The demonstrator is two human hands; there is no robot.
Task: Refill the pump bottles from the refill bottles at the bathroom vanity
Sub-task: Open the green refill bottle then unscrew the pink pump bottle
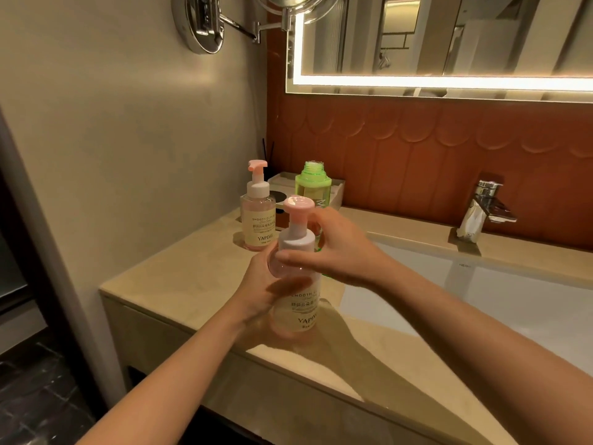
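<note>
A clear pink pump bottle (300, 311) with a flat round pink pump head stands on the beige vanity counter (179, 277) near its front edge. My left hand (266, 287) grips the bottle's body from the left. My right hand (333, 248) wraps its fingers round the white pump collar at the bottle's neck. Behind my right hand stands a green refill bottle (313, 184) with its cap off and its threaded mouth showing. A second pink pump bottle (258, 213) with a spout pump stands upright further back on the left.
A tissue box (335, 191) and reed sticks sit in the back corner against the wall. The white sink basin (481, 303) lies to the right, with a chrome faucet (486, 203) behind it. A lit mirror hangs above, and a magnifying mirror arm juts from the left wall.
</note>
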